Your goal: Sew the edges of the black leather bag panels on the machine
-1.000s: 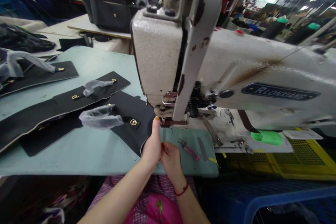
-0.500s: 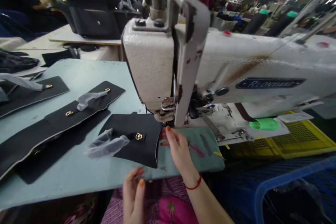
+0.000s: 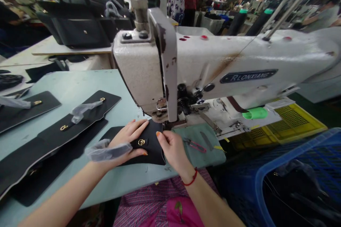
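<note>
A black leather flap (image 3: 150,148) with a gold clasp (image 3: 141,142) lies on the pale green table (image 3: 77,85) under the head of a white sewing machine (image 3: 202,67). My left hand (image 3: 127,138) rests flat on the flap, fingers spread, beside the clasp and a clear plastic wrap (image 3: 106,151). My right hand (image 3: 170,147) pinches the flap's right edge just below the presser foot (image 3: 170,124). Pink thread snips (image 3: 194,145) lie right of that hand.
More black leather pieces with gold hardware (image 3: 64,127) lie to the left on the table. A yellow tray (image 3: 293,120) and a blue crate (image 3: 301,170) sit at right. Dark finished bags (image 3: 80,25) stand on a back table; other people stand farther off.
My left hand rose from the table's near edge onto the flap. My right hand shifted from beside the needle to the flap's edge. The camera view tilted up and right.
</note>
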`<state>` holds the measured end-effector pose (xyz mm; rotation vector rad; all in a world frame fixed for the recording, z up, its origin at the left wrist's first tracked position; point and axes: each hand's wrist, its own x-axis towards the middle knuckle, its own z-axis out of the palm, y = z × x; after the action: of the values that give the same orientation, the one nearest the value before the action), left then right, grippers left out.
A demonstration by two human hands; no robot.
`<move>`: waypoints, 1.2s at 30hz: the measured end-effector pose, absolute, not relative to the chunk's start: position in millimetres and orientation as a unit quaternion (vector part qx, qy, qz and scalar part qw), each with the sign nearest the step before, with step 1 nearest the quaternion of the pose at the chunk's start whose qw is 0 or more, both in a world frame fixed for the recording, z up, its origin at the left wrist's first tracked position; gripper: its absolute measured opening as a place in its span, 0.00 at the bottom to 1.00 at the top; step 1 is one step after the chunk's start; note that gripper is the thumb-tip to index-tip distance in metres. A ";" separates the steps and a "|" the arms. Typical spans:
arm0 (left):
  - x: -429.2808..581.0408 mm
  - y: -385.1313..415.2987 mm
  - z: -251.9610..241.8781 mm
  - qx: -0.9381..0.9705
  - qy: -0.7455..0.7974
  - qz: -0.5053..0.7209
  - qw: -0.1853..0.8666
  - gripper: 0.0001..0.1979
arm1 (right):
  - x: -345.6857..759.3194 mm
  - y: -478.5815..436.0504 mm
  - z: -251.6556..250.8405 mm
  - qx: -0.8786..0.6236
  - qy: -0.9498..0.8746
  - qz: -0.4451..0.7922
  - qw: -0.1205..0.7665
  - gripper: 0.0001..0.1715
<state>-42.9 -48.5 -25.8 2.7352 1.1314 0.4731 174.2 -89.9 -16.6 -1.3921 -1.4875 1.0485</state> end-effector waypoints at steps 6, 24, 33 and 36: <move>-24.9 -78.4 -14.7 0.875 0.464 0.134 0.043 0.44 | 192.8 -81.5 -9.2 -0.528 -0.599 0.467 0.379 0.26; -15.0 -71.2 14.8 0.860 0.503 0.076 0.024 0.35 | 203.8 -85.1 -0.4 -0.523 -0.614 0.460 0.372 0.24; -18.4 -60.4 18.4 0.866 0.494 0.075 -0.004 0.32 | 195.6 -81.6 -9.8 -0.531 -0.603 0.440 0.401 0.25; -20.6 -53.8 16.5 0.859 0.503 0.096 0.021 0.31 | 194.9 -78.2 -12.9 -0.530 -0.613 0.425 0.404 0.25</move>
<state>-20.6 -53.8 16.5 2.6618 1.5596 0.2967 194.9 -78.2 -12.9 -1.3375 -1.5489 1.0722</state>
